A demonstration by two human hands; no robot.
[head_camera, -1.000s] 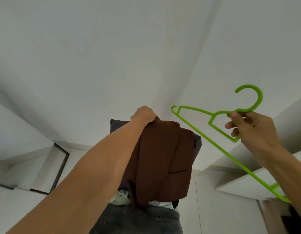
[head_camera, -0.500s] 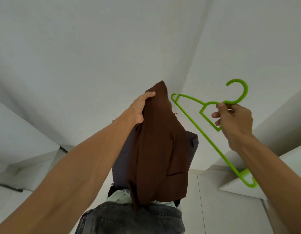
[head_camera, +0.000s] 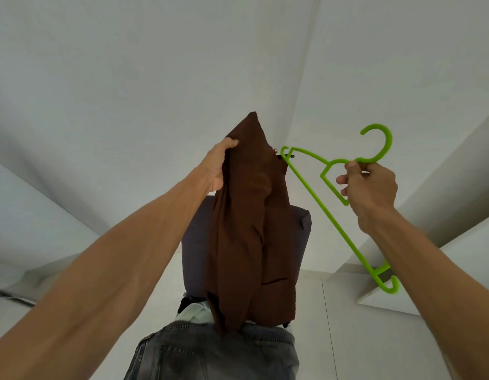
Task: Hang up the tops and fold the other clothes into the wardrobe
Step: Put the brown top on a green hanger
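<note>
Left grip clutches the brown top near its peak, cloth hanging straight down. Right of the top, right grip curls round the green hanger, hook upward; jeans below.

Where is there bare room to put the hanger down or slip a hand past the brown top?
Bare white surface lies right of the jeans, below the hanger. A free wedge sits between the brown top and the hanger's long bar. Crowded: the clothes pile under the top, and at the hanger's tip, close against it.
</note>
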